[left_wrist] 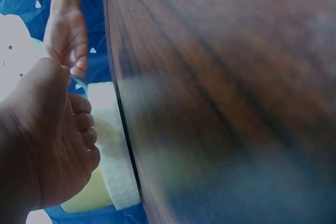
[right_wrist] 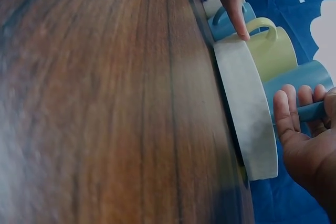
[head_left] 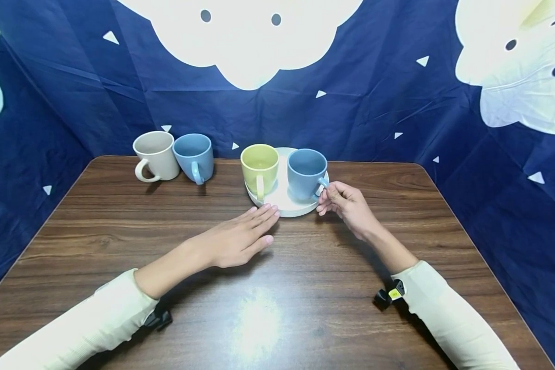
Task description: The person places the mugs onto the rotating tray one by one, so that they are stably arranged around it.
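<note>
A round white tray [head_left: 284,209] near the table's far edge bears a green mug [head_left: 259,167] on its left and a blue mug [head_left: 305,174] on its right. My right hand [head_left: 349,205] pinches the blue mug's handle between thumb and fingers; in the right wrist view that handle [right_wrist: 311,111] lies in the fingers. My left hand [head_left: 238,239] is flat with straight fingers, and its fingertips touch the tray's front rim just below the green mug's handle. In the left wrist view the left hand [left_wrist: 52,140] hides part of the tray [left_wrist: 116,150].
Left of the tray, a white mug [head_left: 159,159] and a second blue mug [head_left: 194,156] stand side by side near the far edge of the wooden table [head_left: 305,288]. A dark blue cloth [head_left: 370,113] with white cloud shapes hangs behind the table.
</note>
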`<move>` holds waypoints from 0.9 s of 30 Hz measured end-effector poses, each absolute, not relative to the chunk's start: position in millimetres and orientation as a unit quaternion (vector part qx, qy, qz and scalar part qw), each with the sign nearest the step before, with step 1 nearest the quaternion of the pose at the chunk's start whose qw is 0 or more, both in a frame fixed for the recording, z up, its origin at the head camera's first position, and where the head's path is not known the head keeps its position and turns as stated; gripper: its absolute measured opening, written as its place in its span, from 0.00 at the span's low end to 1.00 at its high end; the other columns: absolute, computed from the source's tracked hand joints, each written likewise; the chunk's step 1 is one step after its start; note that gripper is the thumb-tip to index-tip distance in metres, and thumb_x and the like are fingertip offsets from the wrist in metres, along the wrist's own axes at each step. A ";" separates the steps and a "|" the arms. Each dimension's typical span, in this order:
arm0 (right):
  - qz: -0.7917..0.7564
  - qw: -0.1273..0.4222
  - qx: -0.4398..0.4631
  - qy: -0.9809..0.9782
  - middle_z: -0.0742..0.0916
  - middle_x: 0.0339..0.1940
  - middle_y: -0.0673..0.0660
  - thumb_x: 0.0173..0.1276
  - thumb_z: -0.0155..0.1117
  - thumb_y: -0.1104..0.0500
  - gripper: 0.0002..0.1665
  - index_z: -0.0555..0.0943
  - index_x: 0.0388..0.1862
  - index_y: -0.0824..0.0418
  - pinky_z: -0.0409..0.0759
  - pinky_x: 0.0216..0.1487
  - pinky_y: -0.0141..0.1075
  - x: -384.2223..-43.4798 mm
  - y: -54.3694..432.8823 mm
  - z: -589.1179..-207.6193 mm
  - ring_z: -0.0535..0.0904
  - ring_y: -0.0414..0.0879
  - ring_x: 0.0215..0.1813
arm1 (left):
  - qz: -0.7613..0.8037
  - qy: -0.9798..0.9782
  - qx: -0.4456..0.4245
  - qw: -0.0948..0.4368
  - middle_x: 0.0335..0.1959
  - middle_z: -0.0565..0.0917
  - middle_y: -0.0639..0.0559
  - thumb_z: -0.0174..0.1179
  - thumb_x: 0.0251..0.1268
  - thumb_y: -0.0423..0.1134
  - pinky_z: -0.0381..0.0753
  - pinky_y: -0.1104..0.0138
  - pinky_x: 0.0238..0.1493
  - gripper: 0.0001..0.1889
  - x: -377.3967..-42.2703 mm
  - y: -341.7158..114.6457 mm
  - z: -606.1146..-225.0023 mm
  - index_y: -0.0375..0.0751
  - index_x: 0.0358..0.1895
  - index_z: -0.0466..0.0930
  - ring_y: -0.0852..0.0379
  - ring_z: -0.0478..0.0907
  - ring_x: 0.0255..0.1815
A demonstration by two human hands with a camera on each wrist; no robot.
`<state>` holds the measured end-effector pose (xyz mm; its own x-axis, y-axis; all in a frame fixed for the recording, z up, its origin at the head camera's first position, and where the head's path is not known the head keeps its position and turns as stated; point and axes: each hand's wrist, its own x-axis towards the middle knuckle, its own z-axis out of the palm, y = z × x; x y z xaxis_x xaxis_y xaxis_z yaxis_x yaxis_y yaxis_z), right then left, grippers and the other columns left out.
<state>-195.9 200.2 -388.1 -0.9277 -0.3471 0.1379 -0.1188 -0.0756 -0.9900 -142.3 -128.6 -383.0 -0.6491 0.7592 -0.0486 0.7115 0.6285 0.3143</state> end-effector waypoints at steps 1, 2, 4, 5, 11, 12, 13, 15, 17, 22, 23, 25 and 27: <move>-0.712 0.081 -0.172 0.676 0.88 0.39 0.53 0.95 0.48 0.61 0.17 0.80 0.43 0.62 0.93 0.48 0.34 -195.9 199.6 -388.4 0.90 0.43 0.40 | 0.134 0.898 0.409 0.089 0.96 0.51 0.41 0.35 0.98 0.56 0.48 0.45 0.98 0.36 -142.5 -128.7 -382.8 0.36 0.92 0.52 0.44 0.44 0.98; -0.712 0.082 -0.172 0.676 0.88 0.39 0.53 0.95 0.48 0.61 0.17 0.80 0.43 0.62 0.93 0.49 0.34 -195.9 199.1 -388.8 0.90 0.43 0.40 | 0.133 0.898 0.409 0.089 0.96 0.51 0.41 0.35 0.98 0.56 0.48 0.45 0.98 0.36 -142.8 -128.7 -382.7 0.36 0.92 0.52 0.44 0.44 0.98; -0.712 0.085 -0.173 0.676 0.88 0.39 0.54 0.95 0.47 0.61 0.17 0.80 0.42 0.62 0.93 0.49 0.34 -195.7 198.0 -389.9 0.89 0.43 0.40 | 0.132 0.898 0.409 0.091 0.96 0.51 0.41 0.35 0.98 0.57 0.48 0.45 0.98 0.36 -143.1 -128.5 -382.4 0.36 0.92 0.52 0.44 0.44 0.98; -0.712 0.086 -0.174 0.675 0.88 0.39 0.54 0.95 0.47 0.61 0.17 0.80 0.42 0.62 0.93 0.49 0.34 -195.6 197.4 -390.4 0.89 0.43 0.40 | 0.132 0.898 0.409 0.091 0.96 0.51 0.42 0.35 0.98 0.57 0.48 0.45 0.98 0.36 -143.2 -128.4 -382.3 0.36 0.92 0.52 0.44 0.44 0.98; -0.708 0.092 -0.184 0.676 0.87 0.39 0.54 0.95 0.47 0.60 0.18 0.80 0.43 0.62 0.93 0.48 0.34 -195.9 194.4 -394.1 0.89 0.44 0.40 | 0.136 0.897 0.410 0.094 0.96 0.52 0.40 0.35 0.98 0.57 0.48 0.45 0.98 0.36 -143.7 -127.9 -381.4 0.36 0.92 0.53 0.44 0.45 0.98; -0.706 0.092 -0.184 0.677 0.87 0.39 0.54 0.95 0.47 0.60 0.18 0.80 0.43 0.62 0.93 0.48 0.34 -196.2 193.9 -394.6 0.89 0.44 0.40 | 0.136 0.897 0.410 0.094 0.95 0.52 0.40 0.35 0.98 0.57 0.48 0.45 0.98 0.36 -143.8 -127.8 -381.3 0.36 0.92 0.53 0.44 0.45 0.98; -0.705 0.094 -0.185 0.678 0.87 0.39 0.54 0.95 0.47 0.60 0.18 0.80 0.43 0.62 0.93 0.48 0.34 -196.5 193.3 -394.8 0.89 0.44 0.40 | 0.137 0.897 0.410 0.095 0.95 0.52 0.40 0.35 0.98 0.57 0.47 0.45 0.98 0.36 -144.0 -127.8 -381.1 0.36 0.92 0.53 0.44 0.45 0.98; -0.703 0.097 -0.184 0.680 0.87 0.39 0.54 0.95 0.47 0.60 0.18 0.80 0.43 0.63 0.93 0.48 0.34 -197.1 192.6 -394.5 0.89 0.44 0.40 | 0.138 0.896 0.410 0.095 0.95 0.52 0.40 0.35 0.98 0.57 0.47 0.44 0.98 0.36 -144.5 -127.7 -381.0 0.36 0.92 0.53 0.43 0.45 0.98; -0.702 0.098 -0.179 0.683 0.87 0.39 0.54 0.95 0.47 0.60 0.18 0.80 0.43 0.63 0.93 0.47 0.35 -197.8 192.4 -393.1 0.89 0.44 0.40 | 0.138 0.896 0.411 0.095 0.95 0.52 0.40 0.34 0.98 0.57 0.47 0.44 0.98 0.36 -144.9 -127.6 -380.7 0.35 0.92 0.53 0.43 0.45 0.98; -0.692 0.100 -0.161 0.697 0.88 0.41 0.55 0.95 0.48 0.60 0.18 0.80 0.46 0.67 0.92 0.47 0.34 -201.4 195.5 -389.6 0.89 0.43 0.39 | 0.137 0.896 0.410 0.098 0.96 0.52 0.41 0.34 0.98 0.57 0.47 0.44 0.98 0.36 -145.5 -127.6 -379.8 0.35 0.92 0.53 0.43 0.45 0.98; -0.687 0.099 -0.157 0.702 0.88 0.42 0.55 0.95 0.48 0.60 0.18 0.81 0.47 0.69 0.92 0.47 0.34 -202.6 196.5 -389.3 0.89 0.43 0.39 | 0.136 0.897 0.409 0.098 0.96 0.52 0.41 0.34 0.98 0.57 0.47 0.44 0.98 0.36 -145.6 -127.7 -379.6 0.35 0.92 0.53 0.43 0.45 0.98; -0.674 0.093 -0.153 0.717 0.89 0.44 0.55 0.95 0.50 0.59 0.18 0.81 0.51 0.72 0.92 0.46 0.33 -204.7 198.7 -388.3 0.90 0.42 0.39 | 0.136 0.897 0.409 0.099 0.96 0.52 0.40 0.34 0.98 0.57 0.47 0.44 0.98 0.36 -146.0 -127.5 -379.3 0.35 0.92 0.53 0.43 0.45 0.98; -0.659 0.080 -0.151 0.732 0.91 0.45 0.56 0.94 0.53 0.61 0.16 0.81 0.54 0.75 0.92 0.45 0.33 -206.3 199.9 -387.2 0.90 0.41 0.38 | 0.136 0.897 0.410 0.100 0.96 0.52 0.40 0.34 0.98 0.56 0.47 0.44 0.98 0.36 -146.0 -127.5 -378.8 0.35 0.92 0.53 0.42 0.45 0.98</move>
<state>-206.3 199.9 -387.2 -0.9416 -0.3268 0.0809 -0.1147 0.0856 -0.9897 -146.0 -127.5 -378.8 -0.6445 0.7616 -0.0683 0.7070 0.6275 0.3261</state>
